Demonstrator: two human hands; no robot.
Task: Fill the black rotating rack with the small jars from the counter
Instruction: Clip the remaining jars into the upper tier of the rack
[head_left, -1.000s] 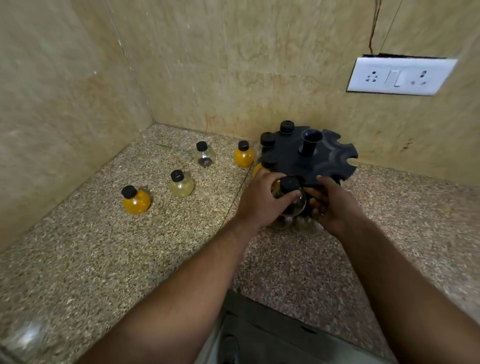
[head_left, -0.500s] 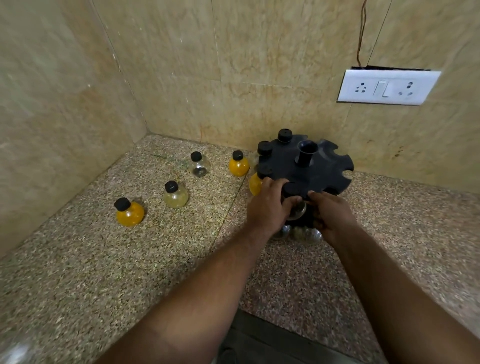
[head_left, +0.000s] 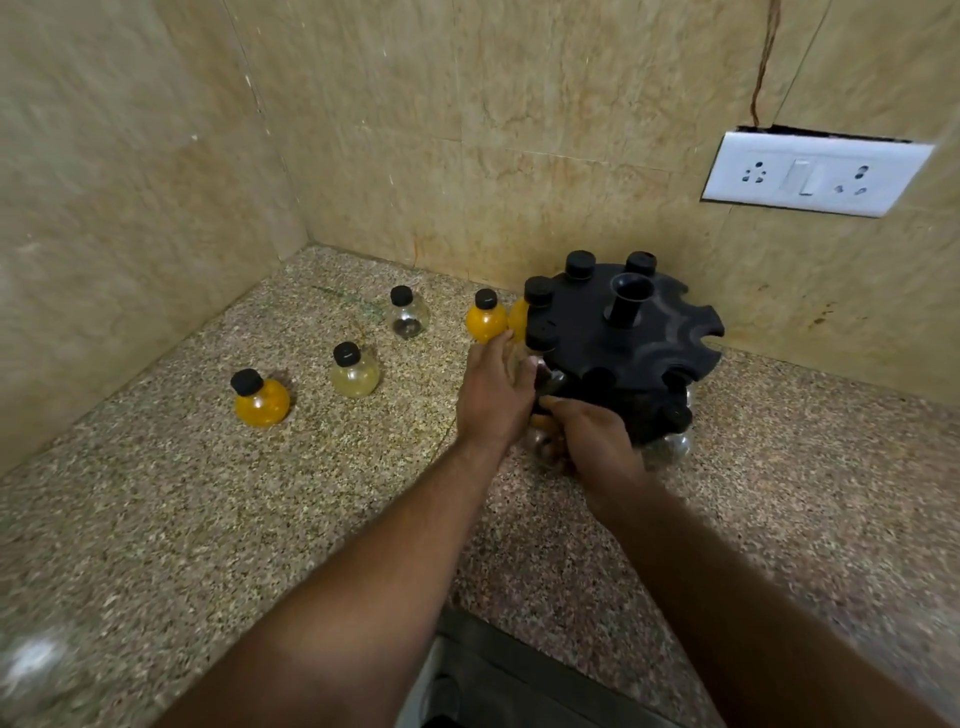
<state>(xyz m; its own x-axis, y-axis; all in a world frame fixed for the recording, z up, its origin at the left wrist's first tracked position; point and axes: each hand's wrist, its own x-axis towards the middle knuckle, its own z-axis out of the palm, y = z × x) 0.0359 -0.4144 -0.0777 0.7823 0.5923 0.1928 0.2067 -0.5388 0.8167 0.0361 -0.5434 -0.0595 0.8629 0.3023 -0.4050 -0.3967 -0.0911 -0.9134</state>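
The black rotating rack (head_left: 644, 338) stands on the counter against the back wall, with several black-capped jars hanging in its edge slots. My left hand (head_left: 491, 400) lies against the rack's left edge, fingers loosely spread, touching a clear jar (head_left: 543, 338) that sits in a slot. My right hand (head_left: 597, 441) is curled around the rack's lower front; what lies under its fingers is hidden. Loose on the counter to the left are an orange jar (head_left: 260, 400), a pale yellow jar (head_left: 355, 371), a clear jar (head_left: 409, 318) and a second orange jar (head_left: 485, 319).
The speckled granite counter (head_left: 208, 519) ends in a tiled corner at the back left. A white socket plate (head_left: 815, 174) hangs on the wall behind the rack to the right. A dark gap opens below the counter's front edge (head_left: 519, 670).
My left hand set the jar it carried into a front slot. The rack has turned, so capped jars now show at its back and right. Both hands shifted left along the rack.
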